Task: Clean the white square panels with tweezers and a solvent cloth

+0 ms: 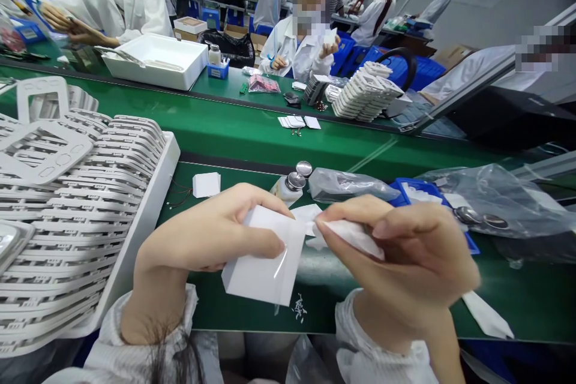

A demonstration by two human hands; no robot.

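Note:
Near the middle of the view, my left hand [225, 231] grips a white square piece [265, 264], thumb on its face. A clear film strip lies along the piece's right side and sticks out past its lower edge. Just to the right, my right hand [396, 252] pinches a crumpled white cloth or tissue [353, 237] between thumb and fingers, its fingertips close to the piece's upper right corner. Whether they touch the corner is hard to tell. Behind the hands stands a bottle with a metal cap [290, 186]. Small white scraps [299, 308] lie on the green table below.
A white tray [168, 159] of stacked white frames fills the left. White squares [207, 185] lie beside it. Plastic bags [351, 183] and a blue bin [405, 186] are at the right. Co-workers sit across the green bench [216, 117].

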